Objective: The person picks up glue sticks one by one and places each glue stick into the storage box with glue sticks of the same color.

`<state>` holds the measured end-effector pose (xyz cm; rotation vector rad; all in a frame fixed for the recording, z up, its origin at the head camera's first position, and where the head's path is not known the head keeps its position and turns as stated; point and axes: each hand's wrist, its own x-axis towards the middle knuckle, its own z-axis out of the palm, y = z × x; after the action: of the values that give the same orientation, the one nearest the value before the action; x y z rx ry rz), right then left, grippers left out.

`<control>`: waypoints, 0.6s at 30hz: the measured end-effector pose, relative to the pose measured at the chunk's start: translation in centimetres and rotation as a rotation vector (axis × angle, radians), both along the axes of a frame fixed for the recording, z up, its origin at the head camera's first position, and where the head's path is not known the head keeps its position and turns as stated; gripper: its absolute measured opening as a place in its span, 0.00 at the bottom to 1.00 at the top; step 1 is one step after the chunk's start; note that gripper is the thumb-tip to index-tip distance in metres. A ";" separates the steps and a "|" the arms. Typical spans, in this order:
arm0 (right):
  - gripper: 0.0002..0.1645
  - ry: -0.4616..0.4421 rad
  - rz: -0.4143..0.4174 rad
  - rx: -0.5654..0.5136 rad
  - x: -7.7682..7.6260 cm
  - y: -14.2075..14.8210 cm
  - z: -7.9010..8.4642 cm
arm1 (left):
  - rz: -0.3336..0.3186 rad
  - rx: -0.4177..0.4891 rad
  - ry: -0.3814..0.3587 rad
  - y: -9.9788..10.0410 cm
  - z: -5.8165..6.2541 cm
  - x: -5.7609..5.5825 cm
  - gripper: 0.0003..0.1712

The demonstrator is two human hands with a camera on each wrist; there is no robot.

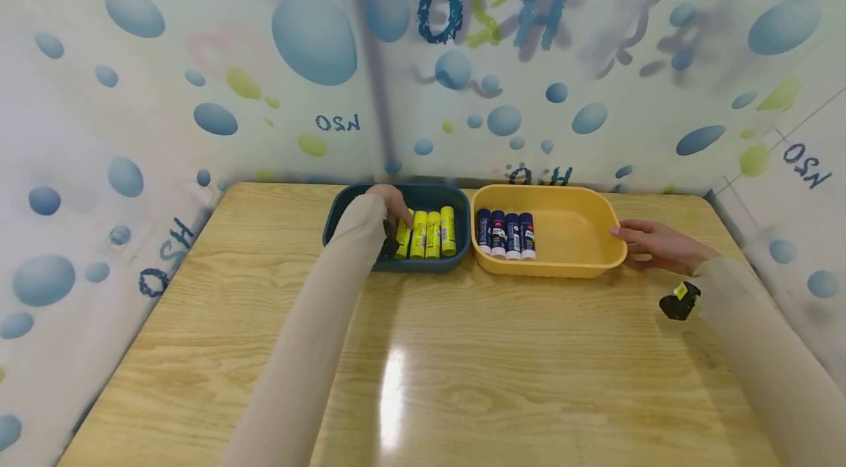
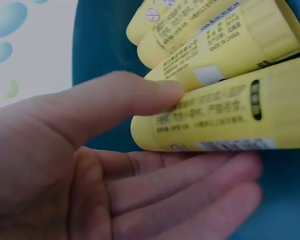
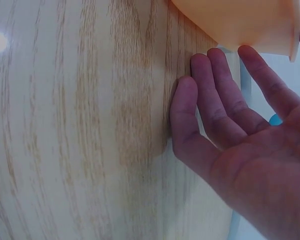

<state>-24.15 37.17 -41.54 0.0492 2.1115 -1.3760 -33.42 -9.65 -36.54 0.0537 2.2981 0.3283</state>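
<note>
In the dark teal tray [image 1: 426,266] lies a row of several yellow glue sticks [image 1: 432,236]. My left hand [image 1: 392,201] reaches into this tray and holds the leftmost yellow glue stick [image 2: 210,117]. Its thumb lies on top of the stick, the index finger passes against the lower side, and the other fingers extend loosely alongside. At the right end of the orange-yellow tray [image 1: 575,232], my right hand [image 1: 661,245] touches the outer wall with fairly straight fingers. The thumb is by the rim. Several navy glue sticks [image 1: 505,235] with white ends lie at that tray's left side.
Both trays stand side by side near the back edge of the wooden table [image 1: 515,349]. Behind and at the sides rises a pale sheet [image 1: 423,107] printed with blue and green drops. A black wrist device [image 1: 679,301] shows by the right sleeve.
</note>
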 end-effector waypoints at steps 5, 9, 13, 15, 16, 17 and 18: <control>0.46 0.000 0.000 0.001 0.1 -0.2 0.1 | 0.034 -0.022 0.008 0.4 -0.5 -0.2 0.23; 0.46 -0.002 0.001 0.008 0.1 -0.2 0.1 | 0.018 -0.035 0.005 0.5 -0.9 -0.3 0.23; 0.46 -0.005 0.001 0.003 0.1 -0.2 0.1 | 0.008 -0.043 0.006 0.5 -0.9 -0.5 0.25; 0.45 -0.005 -0.001 -0.002 0.0 -0.1 0.1 | 0.039 -0.023 0.002 0.5 -0.8 -0.4 0.24; 0.45 -0.005 -0.001 -0.005 0.1 -0.1 0.1 | 0.050 -0.014 0.002 0.5 -0.6 -0.4 0.24; 0.45 -0.005 -0.002 -0.008 0.1 -0.1 0.1 | 0.056 -0.008 0.007 0.4 -0.5 -0.3 0.23; 0.45 0.000 0.003 -0.009 0.1 -0.1 0.0 | 0.054 -0.004 0.012 0.3 -0.4 -0.2 0.22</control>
<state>-24.09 37.11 -41.49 0.0420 2.1041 -1.3838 -33.66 -9.31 -36.91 -0.0086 2.3153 0.3514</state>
